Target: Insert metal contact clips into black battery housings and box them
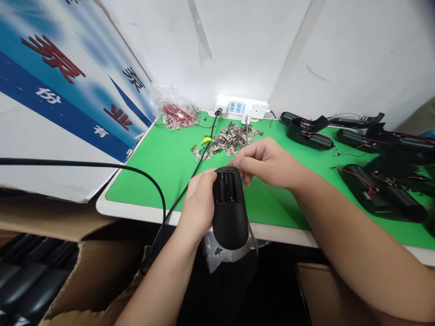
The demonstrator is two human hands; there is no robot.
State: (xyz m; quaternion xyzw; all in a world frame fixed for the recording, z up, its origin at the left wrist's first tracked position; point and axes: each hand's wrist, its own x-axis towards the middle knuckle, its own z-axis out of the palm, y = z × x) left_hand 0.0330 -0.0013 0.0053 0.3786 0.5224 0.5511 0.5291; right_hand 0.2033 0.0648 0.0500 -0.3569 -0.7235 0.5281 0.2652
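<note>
A black oval plastic housing point(230, 217) with an open battery slot at its top is held over the near edge of the green table point(163, 163). My left hand point(199, 203) grips its left side. My right hand point(265, 162) pinches at the housing's top edge, fingers closed; whatever small piece it pinches is hidden. Behind the hands lies a pile of small metal contacts point(227, 139).
Several black housings with red wires point(370, 181) lie at the right. A clear bag of red wires point(176, 113) and a white power strip point(242, 107) sit at the back. A black cable point(200, 156) crosses the table. Cardboard boxes point(68, 271) with black parts stand below left.
</note>
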